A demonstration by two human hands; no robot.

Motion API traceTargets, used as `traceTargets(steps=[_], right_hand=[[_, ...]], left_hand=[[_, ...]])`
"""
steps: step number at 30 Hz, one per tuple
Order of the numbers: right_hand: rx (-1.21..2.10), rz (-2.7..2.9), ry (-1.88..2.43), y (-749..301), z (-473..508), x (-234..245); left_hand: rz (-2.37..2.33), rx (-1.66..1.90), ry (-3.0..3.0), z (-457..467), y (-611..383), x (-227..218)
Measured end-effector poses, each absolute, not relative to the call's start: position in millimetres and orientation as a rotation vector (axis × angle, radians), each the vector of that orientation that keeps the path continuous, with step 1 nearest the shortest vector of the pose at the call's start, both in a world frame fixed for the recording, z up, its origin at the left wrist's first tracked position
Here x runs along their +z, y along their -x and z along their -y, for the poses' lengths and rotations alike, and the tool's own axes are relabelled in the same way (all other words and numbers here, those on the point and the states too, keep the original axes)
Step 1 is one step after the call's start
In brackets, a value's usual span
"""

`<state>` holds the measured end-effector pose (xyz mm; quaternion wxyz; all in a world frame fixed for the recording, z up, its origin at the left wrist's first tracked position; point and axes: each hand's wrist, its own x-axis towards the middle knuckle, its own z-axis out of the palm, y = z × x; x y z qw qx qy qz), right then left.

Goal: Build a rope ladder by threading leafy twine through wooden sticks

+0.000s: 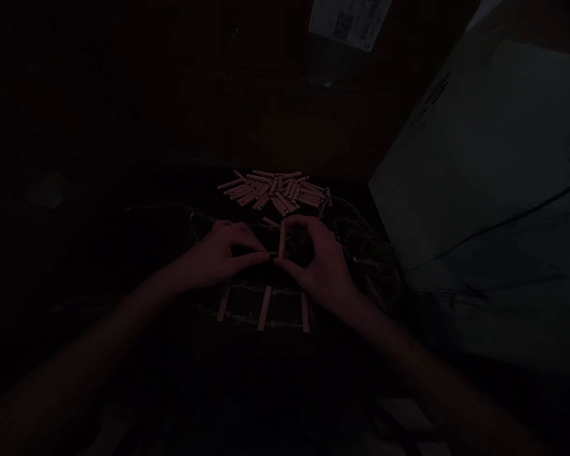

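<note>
Nearly straight forward, pale stick [282,240]

Upright stick [282,239], lower end hidden behind the right hand [319,263]

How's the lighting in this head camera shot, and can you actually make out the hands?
In the head view the whole frame is very dark and underexposed; the left hand and right hand show only dimly, the pile of pale sticks stands out best, and the edges fade to near black.

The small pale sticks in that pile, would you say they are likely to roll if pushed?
The small pale sticks look round, so they would probably roll if pushed. They lie straight, so they are likely stiff. The dimness hides their surface.
</note>
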<state>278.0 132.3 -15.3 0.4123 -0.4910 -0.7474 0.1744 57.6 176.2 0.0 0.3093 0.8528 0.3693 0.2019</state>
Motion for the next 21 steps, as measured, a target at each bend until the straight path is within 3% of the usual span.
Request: traceTargets(steps=[13, 19, 21], right_hand=[[0.470, 1.884, 1.252, -278.4, -133.6, -16.9], [0.467, 1.924, 1.224, -277.1, -134.8, -18.7], [0.477, 2.003, 1.227, -279.1, -136.2, -18.2]], left_hand=[[-0.982, 0.534, -2.298, -177.8, -56.5, 3.3], [-1.136, 0.732, -2.415, -172.5, -60.6, 4.0], [-1.144, 0.631, -2.533, -171.7, -59.3, -1.2]])
